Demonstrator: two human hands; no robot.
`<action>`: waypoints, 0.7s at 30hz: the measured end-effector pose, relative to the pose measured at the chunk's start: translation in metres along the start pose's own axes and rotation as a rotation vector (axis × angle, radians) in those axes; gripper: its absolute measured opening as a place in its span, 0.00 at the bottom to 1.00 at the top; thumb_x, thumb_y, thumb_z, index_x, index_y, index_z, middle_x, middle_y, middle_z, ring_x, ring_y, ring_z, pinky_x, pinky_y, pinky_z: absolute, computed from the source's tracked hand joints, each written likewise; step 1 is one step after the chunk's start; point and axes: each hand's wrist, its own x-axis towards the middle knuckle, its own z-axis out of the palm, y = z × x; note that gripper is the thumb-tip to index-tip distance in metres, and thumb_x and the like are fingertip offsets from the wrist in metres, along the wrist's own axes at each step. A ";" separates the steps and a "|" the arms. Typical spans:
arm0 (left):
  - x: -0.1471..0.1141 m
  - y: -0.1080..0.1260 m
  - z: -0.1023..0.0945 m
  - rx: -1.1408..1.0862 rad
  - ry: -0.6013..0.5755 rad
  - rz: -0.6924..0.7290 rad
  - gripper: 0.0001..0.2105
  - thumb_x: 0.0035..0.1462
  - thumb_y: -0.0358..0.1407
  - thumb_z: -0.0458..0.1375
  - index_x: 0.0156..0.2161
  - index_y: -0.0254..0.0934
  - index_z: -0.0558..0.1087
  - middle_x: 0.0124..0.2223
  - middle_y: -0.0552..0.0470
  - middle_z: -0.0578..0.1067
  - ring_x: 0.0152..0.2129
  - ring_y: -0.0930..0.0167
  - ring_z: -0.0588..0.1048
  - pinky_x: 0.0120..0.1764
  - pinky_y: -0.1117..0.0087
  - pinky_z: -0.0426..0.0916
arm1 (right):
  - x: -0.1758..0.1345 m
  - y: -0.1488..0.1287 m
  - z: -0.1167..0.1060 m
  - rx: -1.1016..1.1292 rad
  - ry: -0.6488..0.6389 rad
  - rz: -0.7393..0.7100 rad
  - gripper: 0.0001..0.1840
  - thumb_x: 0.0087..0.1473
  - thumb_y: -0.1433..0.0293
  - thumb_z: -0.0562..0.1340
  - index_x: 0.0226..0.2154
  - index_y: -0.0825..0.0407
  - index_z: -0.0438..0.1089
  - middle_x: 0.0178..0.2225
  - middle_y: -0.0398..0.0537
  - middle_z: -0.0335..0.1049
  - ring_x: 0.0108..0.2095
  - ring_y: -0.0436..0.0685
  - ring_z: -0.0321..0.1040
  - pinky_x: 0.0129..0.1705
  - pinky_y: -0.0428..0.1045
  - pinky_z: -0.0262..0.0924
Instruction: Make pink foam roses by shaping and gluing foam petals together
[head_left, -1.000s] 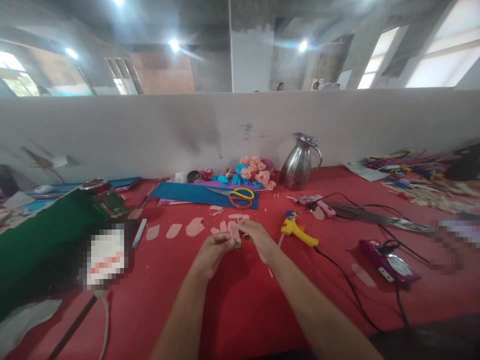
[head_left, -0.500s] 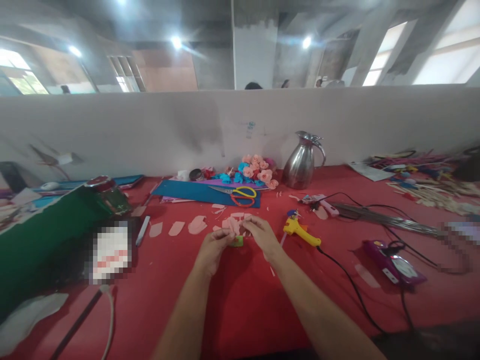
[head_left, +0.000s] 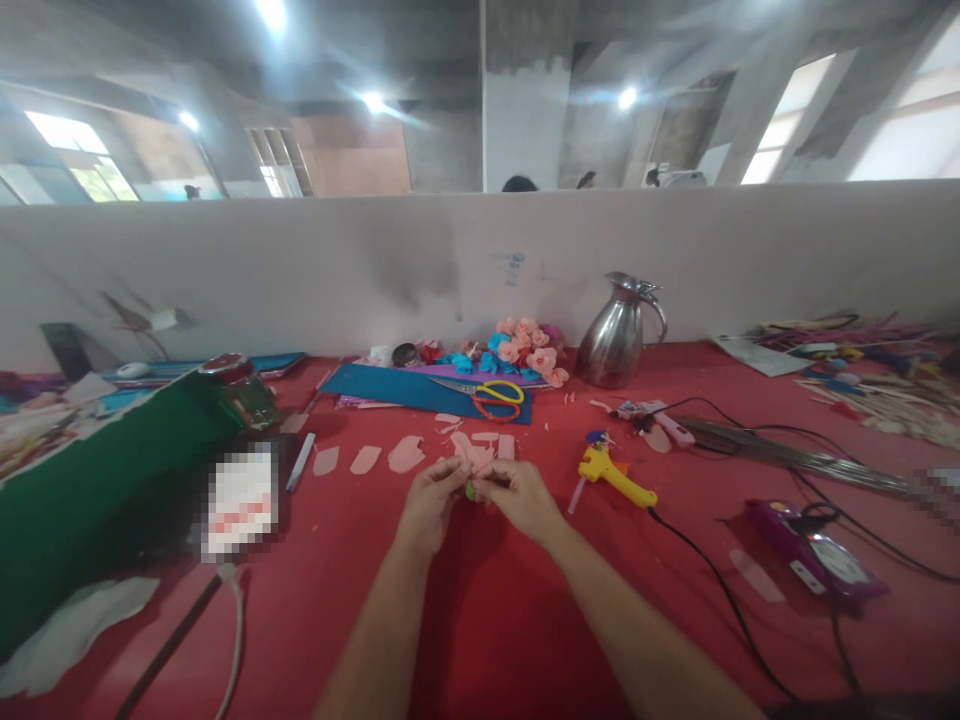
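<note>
In the middle of the table, my left hand [head_left: 433, 497] and my right hand [head_left: 519, 498] meet with their fingertips pinched. Between them they hold a small pink petal piece [head_left: 480, 465], partly covered by the fingers. A bit of green [head_left: 471, 491] shows just under the fingertips; its kind is unclear. To the left of the hands lie loose pink petal cutouts [head_left: 366, 460], and pink scraps [head_left: 448, 424] are scattered beyond. The yellow glue gun [head_left: 617, 478] rests right of my right hand, a glue stick poking out of it.
Scissors [head_left: 491, 395] lie on blue sheets [head_left: 375, 388] behind the hands, near a bunch of paper-like flowers [head_left: 525, 345]. A steel jug [head_left: 611, 335] stands by the partition. Wires [head_left: 795, 452], a purple power strip [head_left: 814, 560] and cords occupy the right; a green box [head_left: 97, 500] the left.
My right hand has come in closer to the left, its fingertips now pinching the pink piece too. The green bit is more covered. The view has shifted slightly.
</note>
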 end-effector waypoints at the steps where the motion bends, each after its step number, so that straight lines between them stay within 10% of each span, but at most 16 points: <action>1: 0.000 0.000 0.000 -0.004 0.005 -0.002 0.08 0.38 0.35 0.67 0.23 0.32 0.74 0.21 0.53 0.72 0.18 0.76 0.69 0.25 0.74 0.63 | 0.000 -0.001 0.000 0.009 -0.006 0.003 0.08 0.48 0.69 0.59 0.21 0.52 0.70 0.21 0.42 0.69 0.24 0.50 0.65 0.30 0.46 0.59; 21: 0.000 0.000 -0.001 0.047 -0.041 0.012 0.08 0.42 0.35 0.65 0.23 0.32 0.74 0.20 0.52 0.73 0.17 0.74 0.69 0.24 0.72 0.64 | 0.005 0.007 0.001 0.147 -0.094 0.048 0.07 0.46 0.68 0.60 0.22 0.54 0.70 0.19 0.41 0.67 0.22 0.48 0.62 0.29 0.45 0.58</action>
